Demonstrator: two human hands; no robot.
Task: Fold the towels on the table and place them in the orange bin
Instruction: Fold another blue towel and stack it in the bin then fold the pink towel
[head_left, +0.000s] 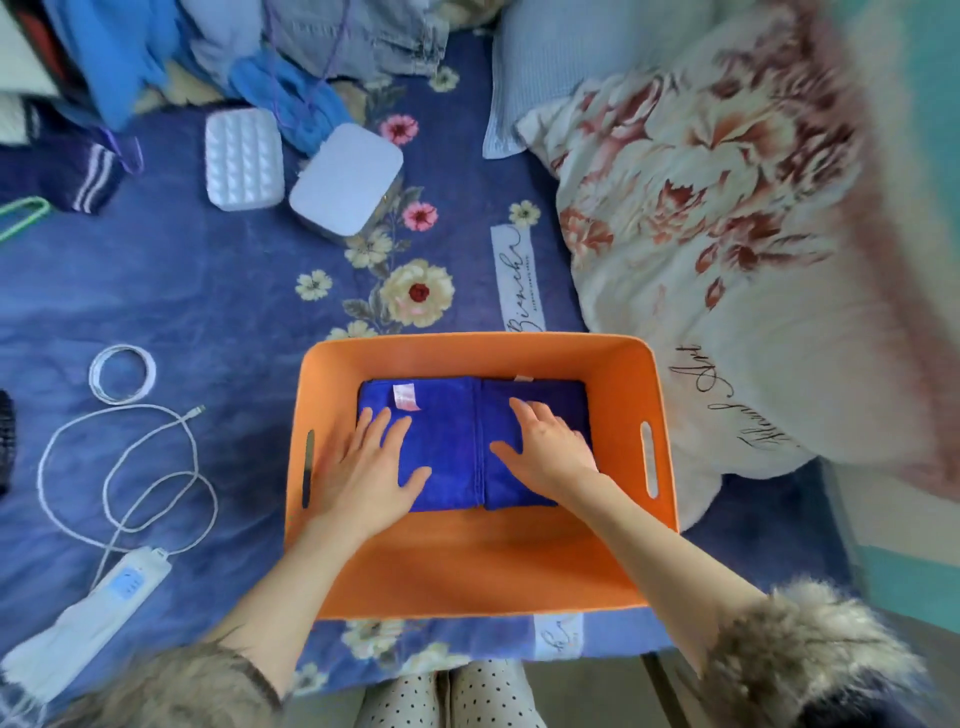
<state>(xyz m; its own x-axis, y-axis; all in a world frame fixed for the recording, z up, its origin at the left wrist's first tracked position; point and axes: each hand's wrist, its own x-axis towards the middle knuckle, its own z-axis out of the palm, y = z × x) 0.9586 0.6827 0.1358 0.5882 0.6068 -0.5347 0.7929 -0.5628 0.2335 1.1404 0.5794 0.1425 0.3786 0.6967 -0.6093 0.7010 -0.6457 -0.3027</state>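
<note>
The orange bin (467, 571) stands on a blue flowered bedspread in front of me. Two folded blue towels lie side by side on its floor. The left towel (452, 436) is brighter blue and carries a pink tag. The right towel (550, 400) is darker. My left hand (369, 462) lies flat with fingers spread on the left towel. My right hand (545, 447) presses flat on the right towel, fingers straight.
A white cable (124, 467) and a power strip (124, 582) lie left of the bin. Behind it sit two white boxes (343, 182) and a heap of blue clothes (291, 57). A flowered duvet (701, 234) bulges against the bin's right side.
</note>
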